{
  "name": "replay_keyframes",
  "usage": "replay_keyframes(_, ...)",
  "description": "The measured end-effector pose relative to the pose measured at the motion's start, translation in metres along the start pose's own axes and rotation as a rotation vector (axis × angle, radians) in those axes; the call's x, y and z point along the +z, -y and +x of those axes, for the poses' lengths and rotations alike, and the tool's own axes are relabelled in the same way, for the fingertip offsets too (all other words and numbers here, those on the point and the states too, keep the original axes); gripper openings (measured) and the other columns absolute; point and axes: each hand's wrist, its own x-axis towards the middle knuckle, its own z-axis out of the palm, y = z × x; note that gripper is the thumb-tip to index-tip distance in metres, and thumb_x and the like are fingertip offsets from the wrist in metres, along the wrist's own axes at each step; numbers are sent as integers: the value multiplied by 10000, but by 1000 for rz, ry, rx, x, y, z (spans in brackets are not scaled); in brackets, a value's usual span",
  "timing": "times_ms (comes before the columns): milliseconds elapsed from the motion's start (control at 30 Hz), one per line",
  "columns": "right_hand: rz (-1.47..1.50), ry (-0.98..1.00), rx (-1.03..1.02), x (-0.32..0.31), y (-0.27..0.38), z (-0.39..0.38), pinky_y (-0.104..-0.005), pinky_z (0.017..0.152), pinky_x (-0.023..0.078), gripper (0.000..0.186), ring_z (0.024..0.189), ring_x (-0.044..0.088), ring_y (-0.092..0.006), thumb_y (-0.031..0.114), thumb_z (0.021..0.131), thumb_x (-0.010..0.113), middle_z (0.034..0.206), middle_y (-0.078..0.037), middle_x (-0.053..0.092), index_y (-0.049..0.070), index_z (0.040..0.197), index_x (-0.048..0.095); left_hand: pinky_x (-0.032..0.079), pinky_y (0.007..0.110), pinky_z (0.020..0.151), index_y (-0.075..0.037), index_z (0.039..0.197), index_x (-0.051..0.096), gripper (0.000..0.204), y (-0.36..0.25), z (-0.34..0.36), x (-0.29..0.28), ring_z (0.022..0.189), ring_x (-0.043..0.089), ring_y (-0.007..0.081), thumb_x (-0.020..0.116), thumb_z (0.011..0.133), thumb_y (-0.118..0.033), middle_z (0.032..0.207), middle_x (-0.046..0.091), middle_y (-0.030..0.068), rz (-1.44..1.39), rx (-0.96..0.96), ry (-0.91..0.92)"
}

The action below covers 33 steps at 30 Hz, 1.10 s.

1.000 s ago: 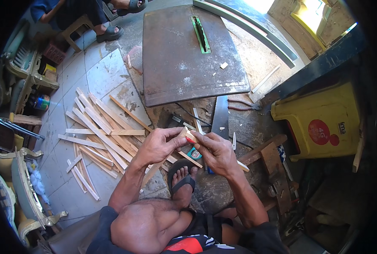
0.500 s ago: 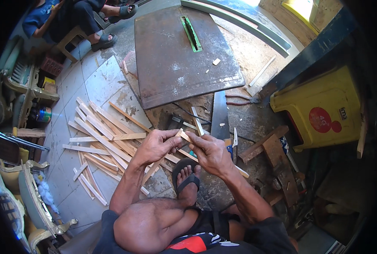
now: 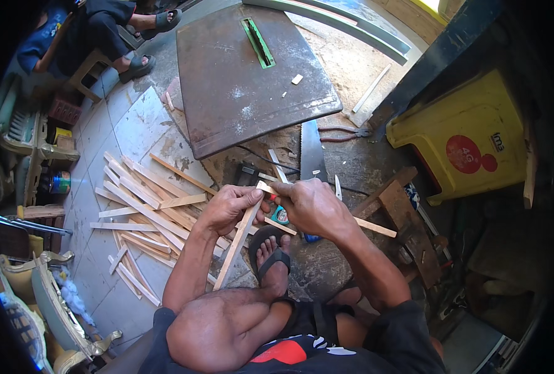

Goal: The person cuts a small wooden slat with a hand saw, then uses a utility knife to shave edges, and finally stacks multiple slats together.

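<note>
Left hand point(image 3: 227, 209) is pinching a wooden strip point(image 3: 236, 245) near its end, the rest slanting down below it. Knuckles up, the right hand point(image 3: 316, 207) is gripping a second strip point(image 3: 376, 227), jutting out rightward.

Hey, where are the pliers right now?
In the head view, the pliers lie on the floor, right of centre, between the hand saw blade and the yellow stool.

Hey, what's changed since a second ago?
The right wood strip has swung up and right beyond the right hand; the left wood strip shows more of its length beside the left hand. Both hands keep hold. The handsaw, pliers and strip pile stayed put.
</note>
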Motion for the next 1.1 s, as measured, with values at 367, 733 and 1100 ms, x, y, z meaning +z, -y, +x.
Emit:
replay_keyframes(367,17,-30,15,9,-4,-2,-575,740,544,240,831,691,-483,174,934,587,839,-281,697,86,1099,737,568,277,658,61,1004,728,368,5,0,1,688,690,157,680,1024,-303,782,718,95,35,12,-37)
replay_keyframes(733,40,-183,-40,38,-9,-7,-515,702,537,352,805,689,-431,170,954,666,851,-236,673,117,1301,699,537,252,704,12,1105,739,349,14,1,-5,747,637,95,684,1025,-323,898,708,51,94,115,-83)
replay_keyframes(1100,111,-253,-24,67,-7,-12,-521,728,568,352,835,699,-464,197,954,671,909,-261,695,128,1299,699,519,289,733,37,1030,771,298,26,4,-27,778,658,136,679,996,-244,891,734,61,175,90,-124)
